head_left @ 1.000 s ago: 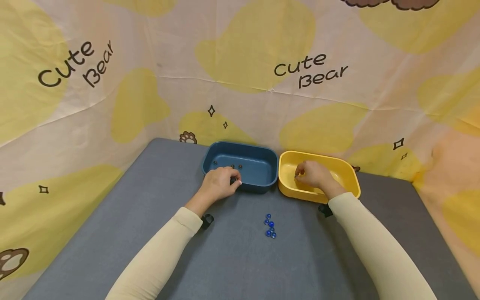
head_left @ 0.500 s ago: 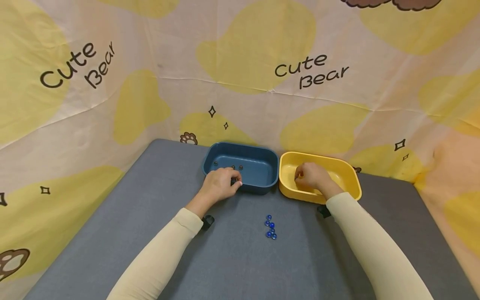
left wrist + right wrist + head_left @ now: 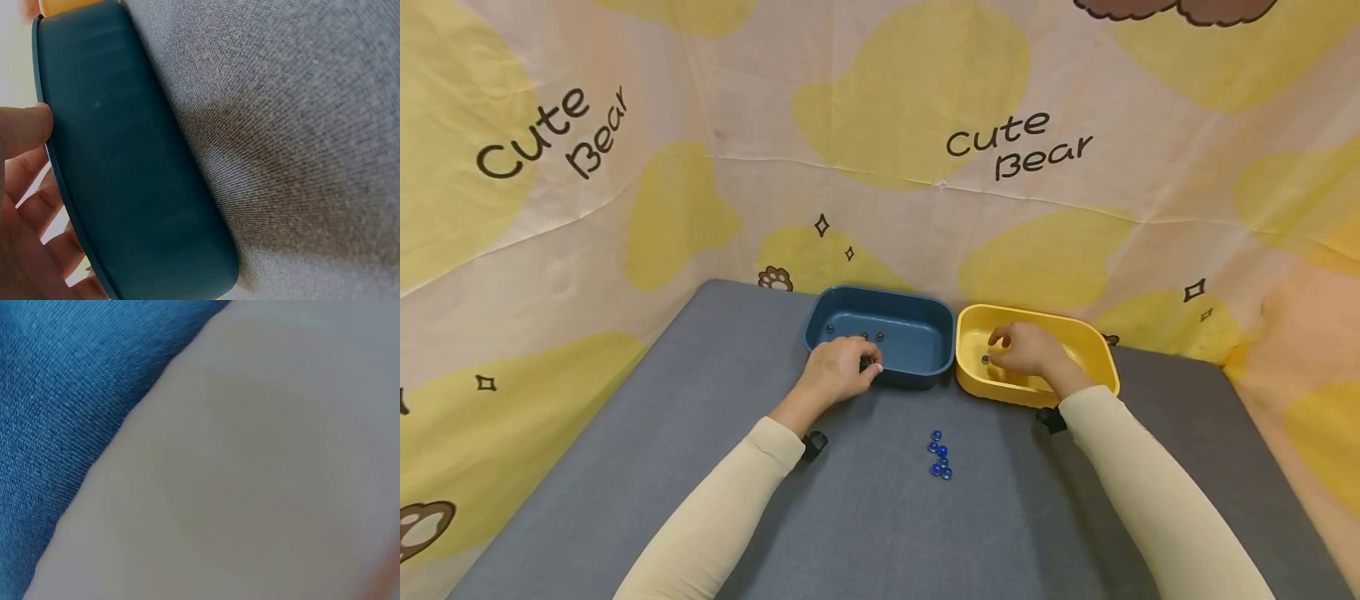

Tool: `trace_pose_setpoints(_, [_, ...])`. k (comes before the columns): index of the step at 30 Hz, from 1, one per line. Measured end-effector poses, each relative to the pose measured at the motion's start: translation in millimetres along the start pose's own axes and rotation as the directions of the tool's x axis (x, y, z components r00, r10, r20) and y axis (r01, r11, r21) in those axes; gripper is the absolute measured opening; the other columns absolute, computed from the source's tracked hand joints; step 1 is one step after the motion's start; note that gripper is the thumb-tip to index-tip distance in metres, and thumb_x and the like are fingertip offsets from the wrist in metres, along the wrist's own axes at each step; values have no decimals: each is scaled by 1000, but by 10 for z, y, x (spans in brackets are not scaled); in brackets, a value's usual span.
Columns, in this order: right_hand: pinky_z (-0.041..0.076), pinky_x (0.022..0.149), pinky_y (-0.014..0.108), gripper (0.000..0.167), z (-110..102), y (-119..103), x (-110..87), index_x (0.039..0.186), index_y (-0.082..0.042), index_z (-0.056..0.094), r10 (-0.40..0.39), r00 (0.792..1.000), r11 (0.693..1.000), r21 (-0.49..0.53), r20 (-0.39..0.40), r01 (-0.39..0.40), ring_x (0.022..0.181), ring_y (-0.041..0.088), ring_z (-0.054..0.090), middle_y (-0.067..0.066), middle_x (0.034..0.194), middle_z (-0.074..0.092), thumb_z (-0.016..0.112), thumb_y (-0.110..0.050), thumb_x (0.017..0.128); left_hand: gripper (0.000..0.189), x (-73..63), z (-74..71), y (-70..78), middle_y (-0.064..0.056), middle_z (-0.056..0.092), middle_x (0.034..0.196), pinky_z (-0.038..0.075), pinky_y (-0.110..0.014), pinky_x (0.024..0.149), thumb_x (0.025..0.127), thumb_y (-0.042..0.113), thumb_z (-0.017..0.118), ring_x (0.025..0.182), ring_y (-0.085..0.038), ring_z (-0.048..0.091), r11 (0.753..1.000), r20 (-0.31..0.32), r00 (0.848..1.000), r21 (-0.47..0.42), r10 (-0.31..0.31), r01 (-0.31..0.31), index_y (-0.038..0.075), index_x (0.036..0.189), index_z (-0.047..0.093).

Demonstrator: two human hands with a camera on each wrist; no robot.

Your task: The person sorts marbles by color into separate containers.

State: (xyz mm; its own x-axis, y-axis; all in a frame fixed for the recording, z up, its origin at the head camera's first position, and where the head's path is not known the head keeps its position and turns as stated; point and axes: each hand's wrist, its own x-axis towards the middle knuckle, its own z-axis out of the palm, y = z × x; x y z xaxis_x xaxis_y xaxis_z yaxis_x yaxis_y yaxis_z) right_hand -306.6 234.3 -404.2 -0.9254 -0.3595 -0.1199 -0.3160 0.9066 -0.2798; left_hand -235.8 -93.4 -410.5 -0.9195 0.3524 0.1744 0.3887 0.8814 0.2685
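My left hand [image 3: 837,367] holds the near rim of the blue bin [image 3: 917,372]. In the left wrist view the thumb [image 3: 31,128] lies at the rim and the other fingers reach behind the wall. Over the yellow bin [image 3: 1037,314], my right hand [image 3: 1030,350] has its thumb and forefinger apart. A small dark blue marble [image 3: 986,359] lies on that bin's floor, right beside the fingertips. Several blue marbles [image 3: 942,451] form a loose line on the table. Brownish marbles [image 3: 880,337] lie inside the blue bin, partly behind my left hand.
Both bins stand side by side at the back of the grey-blue table [image 3: 865,517]. A patterned cloth [image 3: 887,108] hangs close behind them. A pale surface [image 3: 237,475] fills most of the right wrist view.
My right thumb and forefinger were close together in the yellow bin; now they have parted, and a marble shows on the floor beside them. My left hand stays at the blue rim.
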Motion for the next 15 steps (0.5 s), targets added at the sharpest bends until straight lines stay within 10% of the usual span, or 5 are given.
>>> trace_pose_setpoints(15, [47, 89, 55, 47, -208, -180, -401, 125, -11, 62, -47, 997, 998, 33, -68, 49, 109, 38, 60, 19, 122, 63, 64, -39, 87, 8, -5, 3, 2, 7, 67, 91, 49, -31, 63, 91, 33, 66, 77, -12, 61, 1000, -15, 1000, -7, 9, -9, 27, 93, 71])
